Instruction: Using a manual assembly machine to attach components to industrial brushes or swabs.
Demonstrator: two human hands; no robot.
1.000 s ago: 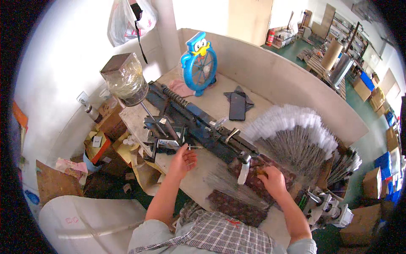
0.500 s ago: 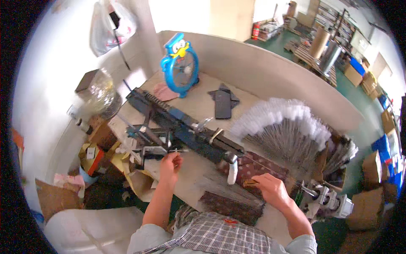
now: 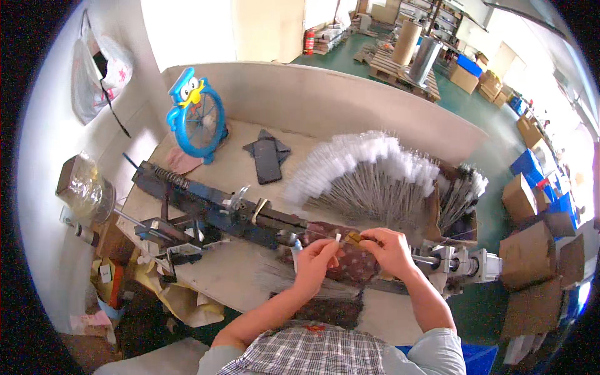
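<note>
My left hand is closed in a pinch, with a small white-tipped piece standing up from its fingertips. Close by on the right, my right hand pinches a small yellow-brown piece. The two pieces are near each other; I cannot tell if they touch. Beneath the hands lies a dark red spotted cloth. A long dark metal machine crosses the bench diagonally, its near end just left of my left hand. Behind the hands fans a large pile of thin wire brushes with white tips.
A blue cartoon-character fan and a dark phone on a grey cloth stand further back. A box of more wires is at the right, beside a silver motor-like unit. A low wall bounds the bench; cardboard boxes stand beyond.
My left hand has moved right, from the machine's frame to beside my right hand, and now shows the white-tipped piece. My right hand keeps the yellow-brown piece. The view has swung right.
</note>
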